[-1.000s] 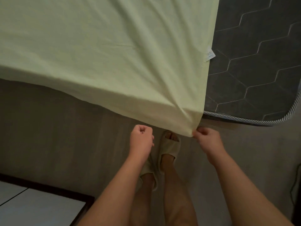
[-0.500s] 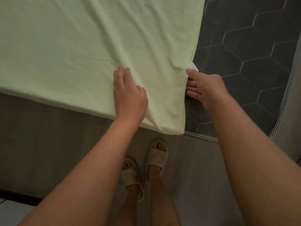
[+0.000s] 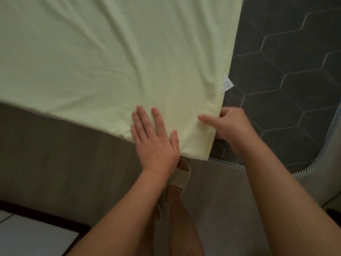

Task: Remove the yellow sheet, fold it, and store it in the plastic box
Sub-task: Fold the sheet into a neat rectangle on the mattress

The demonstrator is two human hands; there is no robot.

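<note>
Right grip (image 3: 232, 130) seemingly pinches yellow sheet (image 3: 110, 61); left grip (image 3: 155, 143) presses it.

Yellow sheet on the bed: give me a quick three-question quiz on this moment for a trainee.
1. True or false: the left hand lies flat, fingers straight, on the yellow sheet.
2. The right hand holds the sheet at: A) its side edge near the corner; B) its middle; C) nowhere, it hangs free.
3. What shape does the stitching make on the grey mattress?
Key: 1 true; 2 A; 3 hexagons.
</note>
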